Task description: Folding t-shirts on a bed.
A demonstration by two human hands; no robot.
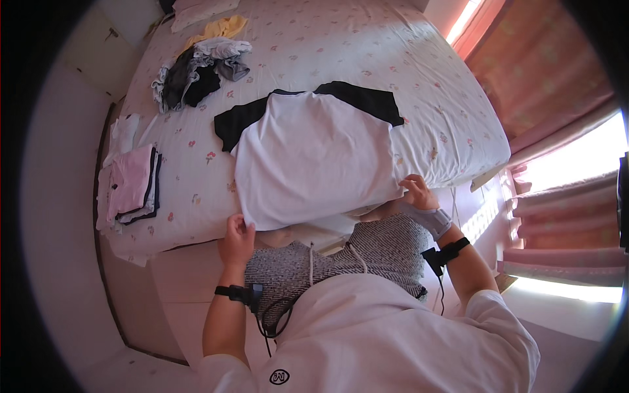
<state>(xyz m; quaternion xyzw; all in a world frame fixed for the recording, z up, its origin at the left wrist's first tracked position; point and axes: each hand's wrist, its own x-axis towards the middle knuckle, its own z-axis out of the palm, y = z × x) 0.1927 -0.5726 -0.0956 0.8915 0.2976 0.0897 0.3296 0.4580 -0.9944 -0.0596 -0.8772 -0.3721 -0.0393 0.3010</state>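
A white raglan T-shirt [317, 152] with short black sleeves lies spread on the bed, its neckline away from me and its hem at the near edge. My left hand [238, 239] pinches the hem's left corner between thumb and fingers. At the right corner of the hem, my right hand [419, 191] grips the fabric with bent fingers. The shirt is mostly smooth, with light creases, and its near edge reaches slightly past the mattress edge above my lap.
A stack of folded clothes [132, 179] sits on the bed's left edge, beside a white garment [123, 132]. Farther back lie a heap of grey, black and white clothes [196, 73] and a yellow cloth [223, 28]. Pink curtains [550, 216] hang at the right.
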